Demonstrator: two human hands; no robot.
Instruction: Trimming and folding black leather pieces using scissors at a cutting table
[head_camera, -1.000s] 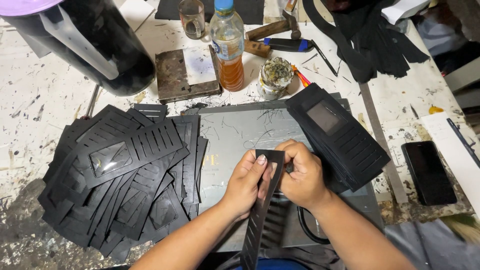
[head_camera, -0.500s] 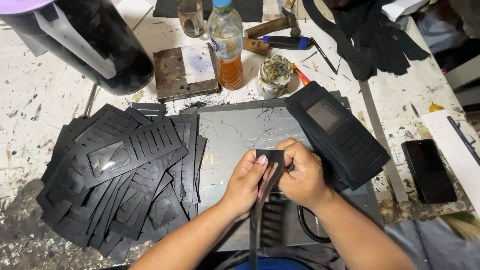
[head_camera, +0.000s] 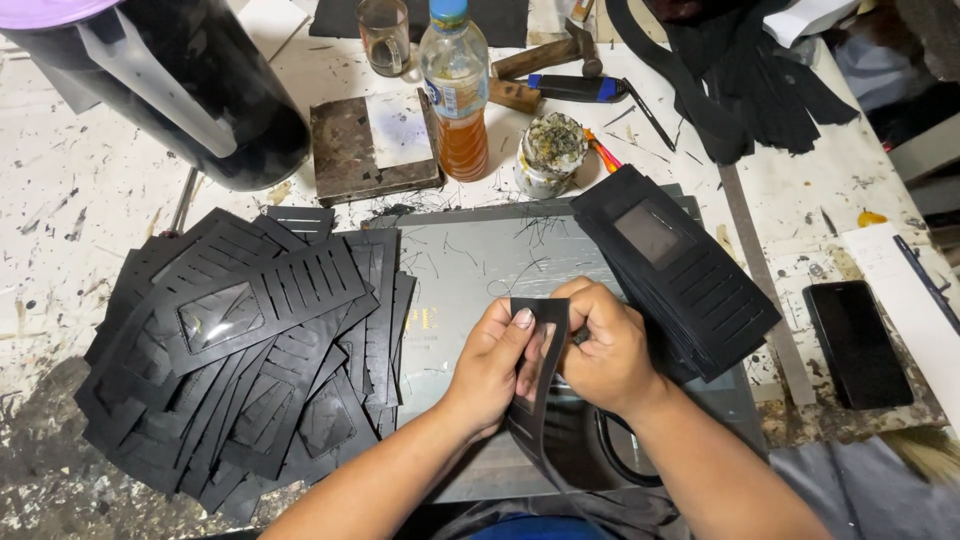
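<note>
Black slotted leather panel (head_camera: 540, 345), held upright at the frame's lower centre, is pinched by both hands: the left hand (head_camera: 492, 362) grips its left edge, the right hand (head_camera: 606, 350) clasps its right. Beneath lies a grey cutting mat (head_camera: 470, 275); a spread pile of black cut panels (head_camera: 240, 350) fills the left.

**Around your work area**

On your paint-flecked counter (head_camera: 60, 230) a plastic bottle (head_camera: 457, 95) of amber liquid stands at the far side, with a glass mug (head_camera: 385, 35) behind it and a crusted small jar (head_camera: 548, 152) just beside it. A stained square block (head_camera: 372, 145) lies to the bottle's left. You have a hammer (head_camera: 545, 55) and a blue-handled tool (head_camera: 575, 88) beyond the jar. A big dark container (head_camera: 190, 90) sits far left. A black phone (head_camera: 857, 342) lies at your right, near a metal ruler (head_camera: 765, 270).
</note>
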